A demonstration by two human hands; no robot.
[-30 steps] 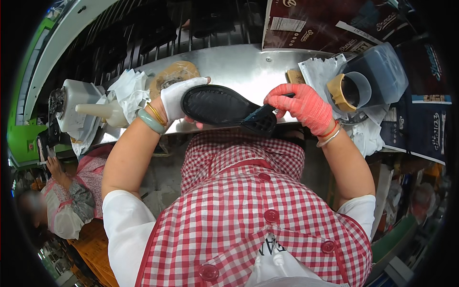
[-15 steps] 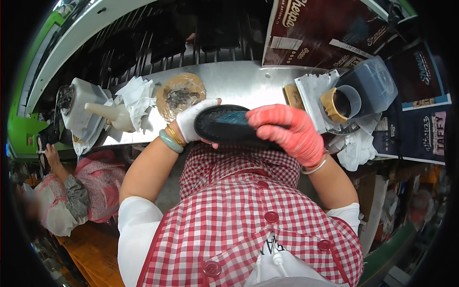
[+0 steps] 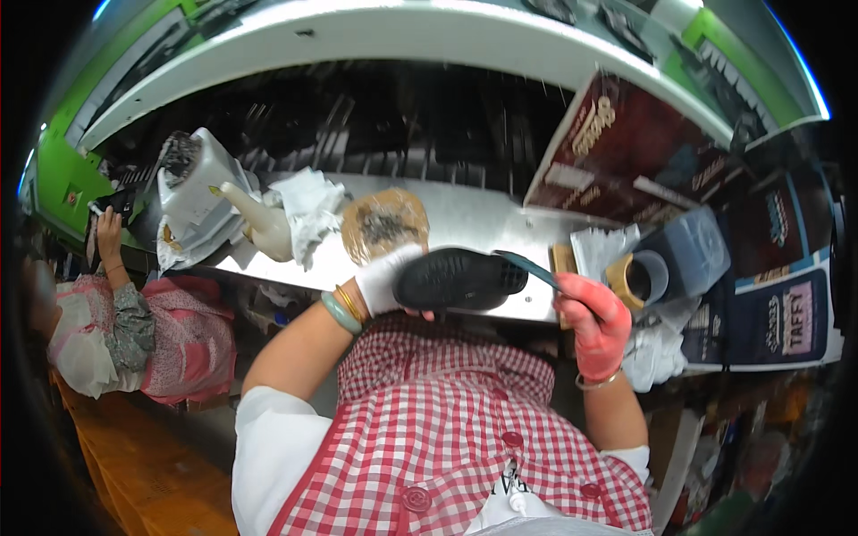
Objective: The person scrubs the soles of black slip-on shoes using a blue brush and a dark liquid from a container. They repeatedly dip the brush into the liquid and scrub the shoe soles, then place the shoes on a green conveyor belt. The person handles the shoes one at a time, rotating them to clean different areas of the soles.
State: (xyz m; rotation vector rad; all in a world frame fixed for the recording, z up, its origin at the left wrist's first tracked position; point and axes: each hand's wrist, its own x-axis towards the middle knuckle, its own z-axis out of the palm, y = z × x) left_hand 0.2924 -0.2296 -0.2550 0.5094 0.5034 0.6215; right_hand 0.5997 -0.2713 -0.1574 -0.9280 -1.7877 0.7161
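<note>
Left hand in a white glove, fingers wrapped around the heel end of a black rubber shoe sole, held level just above the near edge of the long steel workbench. Green bangle and gold bracelets sit on that wrist.

Right hand in a red-orange glove, closed in a fist around the handle of a thin dark-bladed brush; the brush tip meets the toe end of the sole.

On the bench: round tan disc with a dark smear just behind the sole, crumpled white cloth and cream spouted bottle to the left, open glue tin with a brown rim and clear plastic tub to the right.

A seated person in pink is far left.
</note>
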